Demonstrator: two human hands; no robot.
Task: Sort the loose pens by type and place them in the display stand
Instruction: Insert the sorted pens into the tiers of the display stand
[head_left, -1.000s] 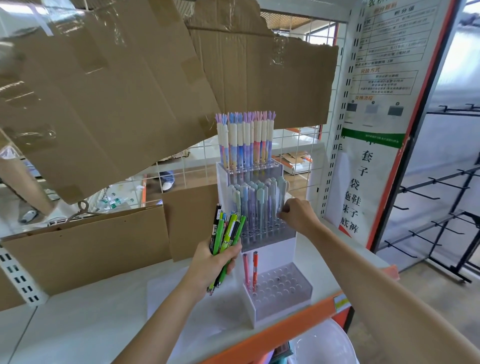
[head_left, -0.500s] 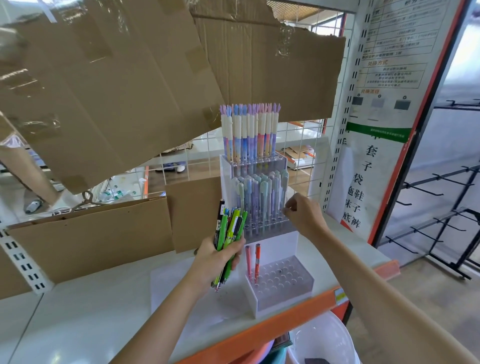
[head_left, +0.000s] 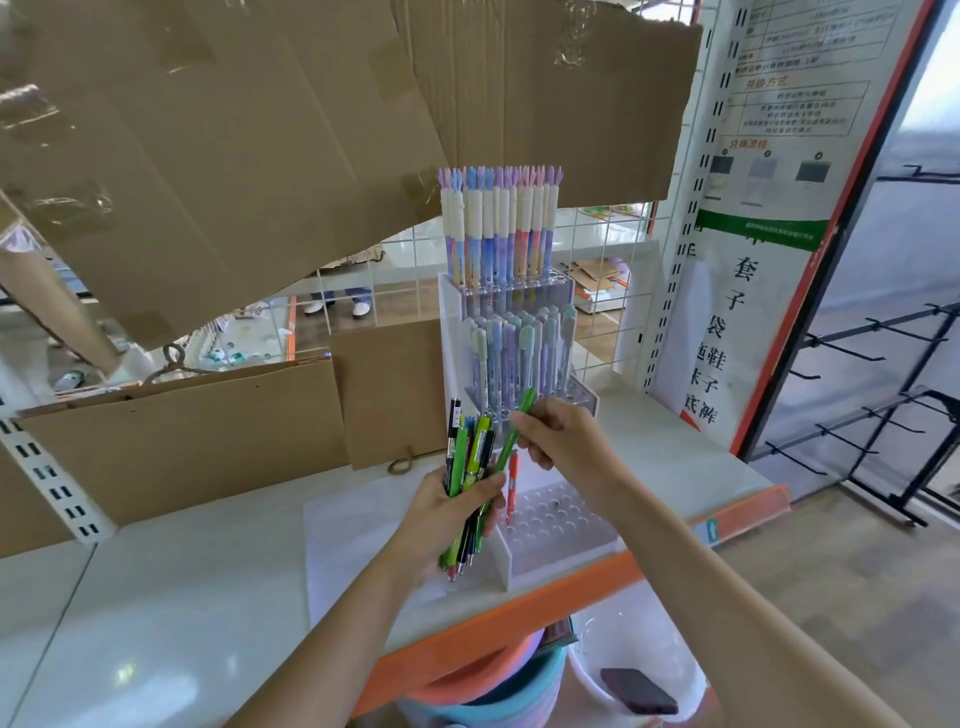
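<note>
The display stand (head_left: 530, 551) at the shelf's front edge has its top and middle tiers full, while the bottom tier holds only two orange pens (head_left: 512, 480) (most holes bare). The left hand (head_left: 441, 519) clasps the loose pens (head_left: 467, 467); the right hand (head_left: 561, 441) pinches a green pen (head_left: 514, 431) beside that bunch, so much sorting remains

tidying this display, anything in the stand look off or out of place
Nothing looks damaged or spilled. The display stand's bottom tier is nearly bare, with only an orange pen visible standing in it, while the two upper tiers are packed. The other loose pens are in the left hand.
</note>
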